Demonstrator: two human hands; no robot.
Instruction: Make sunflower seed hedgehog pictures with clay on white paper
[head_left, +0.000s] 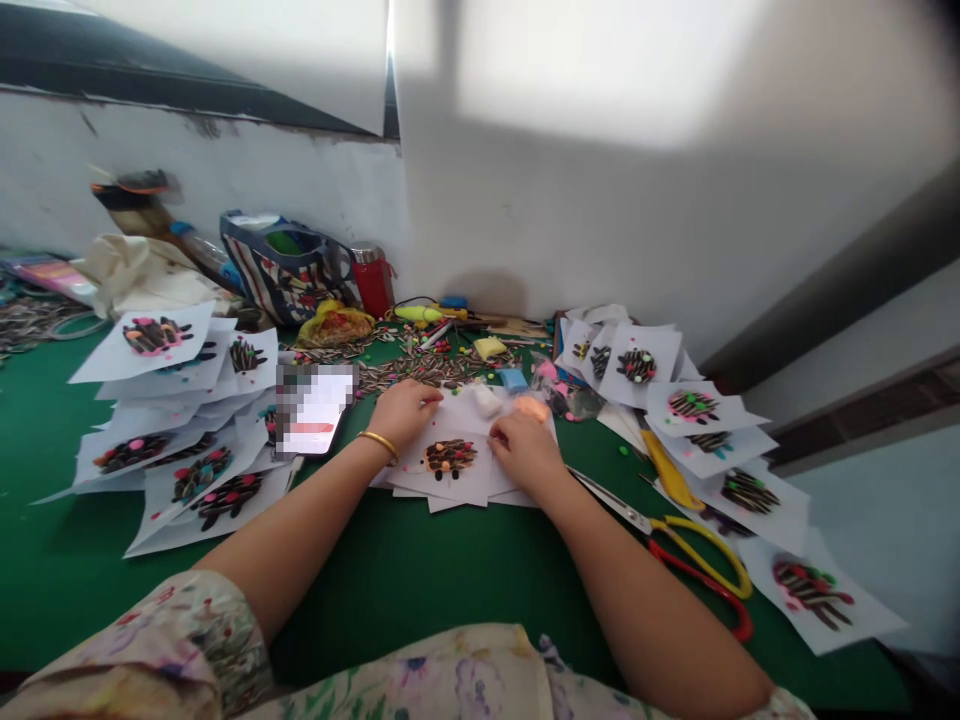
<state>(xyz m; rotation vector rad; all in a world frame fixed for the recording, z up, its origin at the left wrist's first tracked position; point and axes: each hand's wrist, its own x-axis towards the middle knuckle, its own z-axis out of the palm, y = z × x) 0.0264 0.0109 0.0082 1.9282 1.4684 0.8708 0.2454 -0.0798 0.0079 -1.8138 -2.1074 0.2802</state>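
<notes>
- Well beyond the fingers: pale wall (585, 220), soft band of light and shadow across the top.
- Beneath both hands and spreading out to either side: green surface (360, 590), crowded past the fingertips.
- Well left of the fingers: left pile of decorated sheets (97, 365), fanned. Well right: right pile of decorated sheets (806, 510).
- Right of the right fingers, nearer the body: scissors (646, 523), blades pointing toward that hand.
- Between the two hands, atop other papers: white sheet (459, 422). Probably light, flexible, prone to sliding; best held by bare margins.
- Left hand (409, 410) at upper left of sheet: fingertips close together. Right hand (523, 448) at right side: fingers curled. Cannot tell whether clamped on paper.
- Between the fingers, on the sheet: striped-piece pattern (448, 458). Likely stiff, brittle, easily dislodged; dots perhaps soft. Not a place to grip.
- Just beyond the fingers: loose striped pieces (397, 372), scattered.
</notes>
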